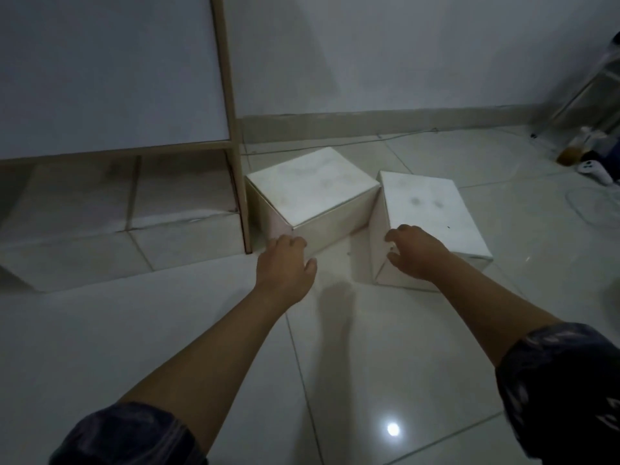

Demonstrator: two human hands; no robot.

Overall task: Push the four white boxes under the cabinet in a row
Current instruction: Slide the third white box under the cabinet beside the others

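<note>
The left hand, fingers loosely spread and gripping nothing, rests at the near corner of one white box just beside the cabinet leg; the right hand lies half-open on the second box, likely for pushing.

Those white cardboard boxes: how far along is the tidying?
About halfway. Two white boxes already sit side by side under the wood-framed cabinet. The left hand touches the white cardboard box beside the cabinet leg, and the right hand rests on the other white box. Both are out on the tiled floor.
</note>
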